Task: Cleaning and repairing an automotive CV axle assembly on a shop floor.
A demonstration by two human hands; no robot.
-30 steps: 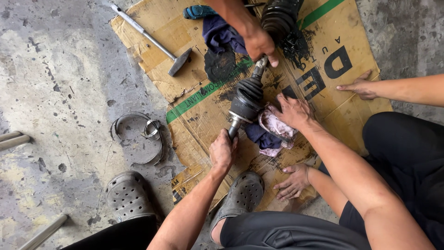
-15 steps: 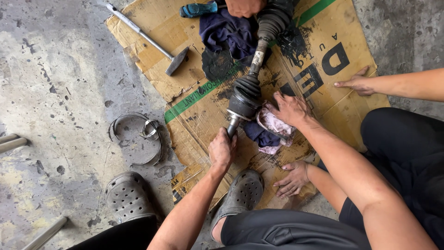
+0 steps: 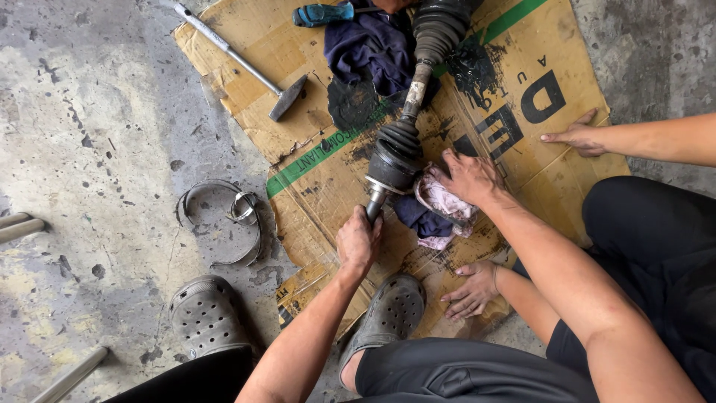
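A greasy drive axle (image 3: 406, 123) with black rubber boots lies on a flattened cardboard sheet (image 3: 514, 82). My left hand (image 3: 358, 240) is closed around the metal stub at the axle's near end. On a pink rag (image 3: 441, 205) just right of the near boot (image 3: 394, 158), my right hand (image 3: 470, 176) presses down with spread fingers. A dark blue cloth (image 3: 418, 218) lies under that rag. The axle's far boot (image 3: 438, 22) reaches the top edge of the view.
Another person's hands rest on the cardboard at right (image 3: 576, 137) and near my foot (image 3: 471, 289). A hammer (image 3: 246, 63), a blue-handled tool (image 3: 322, 13), a dark cloth (image 3: 369, 48) and metal band clamps (image 3: 227, 216) lie around. My grey clogs (image 3: 205, 313) stand on concrete.
A hand that gripped the axle's shaft from the top has let go and pulled back out of view. My two hands have stayed in place.
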